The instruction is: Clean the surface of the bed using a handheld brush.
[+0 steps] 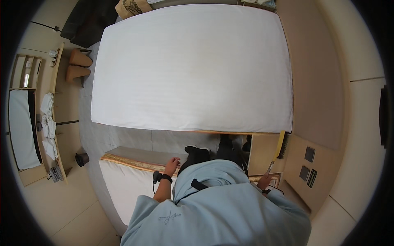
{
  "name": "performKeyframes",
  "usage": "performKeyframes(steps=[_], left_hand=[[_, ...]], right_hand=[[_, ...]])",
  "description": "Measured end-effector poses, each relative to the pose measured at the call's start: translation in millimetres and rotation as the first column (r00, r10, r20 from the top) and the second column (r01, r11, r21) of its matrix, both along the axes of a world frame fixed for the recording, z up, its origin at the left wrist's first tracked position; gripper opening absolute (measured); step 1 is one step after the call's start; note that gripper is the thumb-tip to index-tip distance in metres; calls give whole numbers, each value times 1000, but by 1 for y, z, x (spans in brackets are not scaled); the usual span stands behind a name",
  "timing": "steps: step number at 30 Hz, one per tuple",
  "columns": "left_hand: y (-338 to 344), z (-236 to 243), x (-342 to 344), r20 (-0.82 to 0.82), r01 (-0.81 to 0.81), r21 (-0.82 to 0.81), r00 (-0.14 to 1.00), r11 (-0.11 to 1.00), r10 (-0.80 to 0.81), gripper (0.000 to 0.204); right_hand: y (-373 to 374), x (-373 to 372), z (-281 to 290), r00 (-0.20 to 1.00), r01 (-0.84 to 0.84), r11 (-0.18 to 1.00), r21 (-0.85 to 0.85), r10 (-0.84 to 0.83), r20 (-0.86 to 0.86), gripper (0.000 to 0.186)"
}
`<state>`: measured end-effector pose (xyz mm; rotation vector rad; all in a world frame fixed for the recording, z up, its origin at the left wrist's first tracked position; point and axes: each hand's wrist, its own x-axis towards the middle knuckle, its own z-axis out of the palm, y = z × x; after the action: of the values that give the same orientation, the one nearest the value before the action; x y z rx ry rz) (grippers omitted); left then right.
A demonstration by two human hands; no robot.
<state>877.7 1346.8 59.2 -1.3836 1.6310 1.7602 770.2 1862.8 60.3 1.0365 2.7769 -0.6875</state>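
My right hand [264, 183] is closed round the handle of a long brush [279, 146] with a yellow back and dark bristles. The brush points away from me, its far end close to the near right corner of the large bed [193, 69], which has a white sheet pulled over it. My left hand [172, 165] hangs at my side with nothing in it, fingers loosely bent and a little apart. It is nearest to the edge of a second white mattress [119, 176] with gold-patterned trim. A black band with a small device sits on my left wrist.
A wooden bedside cabinet [262, 152] stands right of my legs, below wall switches [310, 154]. Along the left wall are a brown chair [79, 65], a shelf with white towels [49, 125] and a black bin [82, 159]. A paper bag [132, 8] stands beyond the bed.
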Motion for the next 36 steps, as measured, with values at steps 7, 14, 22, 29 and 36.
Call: performKeyframes(steps=[7,14,22,29,36], left_hand=[[-10,-2,16,40,307,-101,952,946,-304,22],[-15,22,-40,39,500,-245,861,831,-506,23],[-27,56,-49,-17,268,-175,961,947,-275,20],[-28,63,0,106,542,-245,839,803,-534,28],[-28,77,-16,158,547,-207,837,811,-524,27]], right_hand=[[39,58,-56,903,195,977,82,-212,375,23],[112,31,-117,418,-628,774,-77,420,806,29],[91,-24,-112,498,-539,825,-169,475,726,26],[75,-12,-132,540,-459,853,-247,489,685,23],[119,13,-143,301,-593,756,-277,527,795,21]])
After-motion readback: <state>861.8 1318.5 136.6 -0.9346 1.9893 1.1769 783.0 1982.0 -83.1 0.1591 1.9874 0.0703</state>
